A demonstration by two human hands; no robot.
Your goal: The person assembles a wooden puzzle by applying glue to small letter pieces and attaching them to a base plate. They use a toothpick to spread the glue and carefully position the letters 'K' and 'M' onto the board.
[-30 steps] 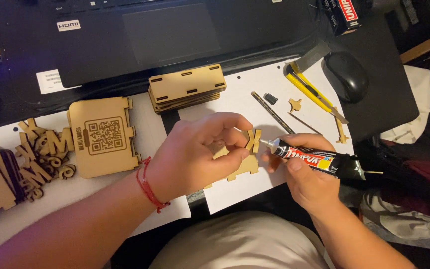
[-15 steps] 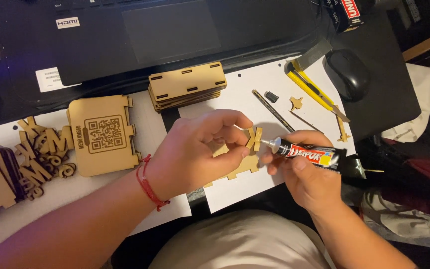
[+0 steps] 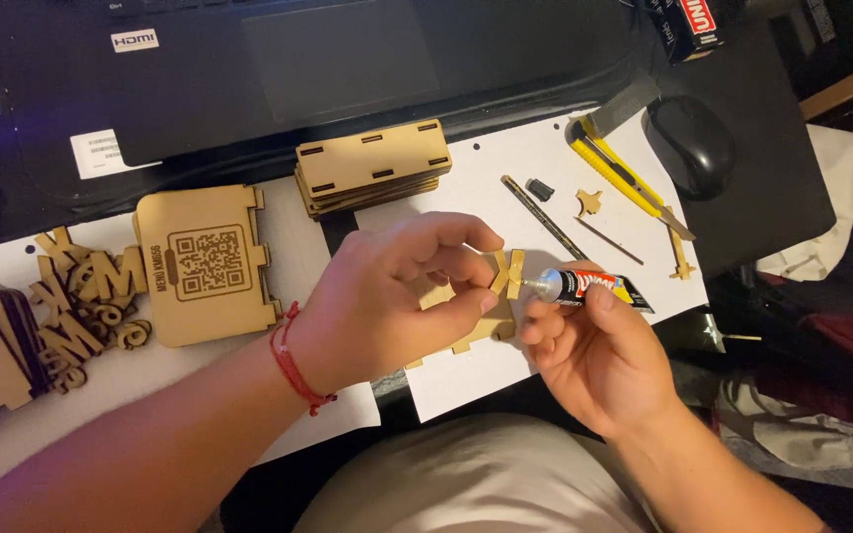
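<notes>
My left hand grips a small laser-cut wooden piece between thumb and fingers, over a white paper sheet. A red string bracelet sits on that wrist. My right hand holds a black and red glue tube, its metal nozzle touching the edge of the wooden piece. A flat slotted wooden panel lies partly hidden beneath my left fingers.
A stack of slotted wooden panels lies beyond my hands, with a wooden plate bearing a square code and cut-out wooden letters at the left. A yellow utility knife, pencil, mouse and laptop sit behind.
My right hand has turned, so the glue tube now points up and left with more of its body covered by my fingers. The left hand stays on the wooden piece.
</notes>
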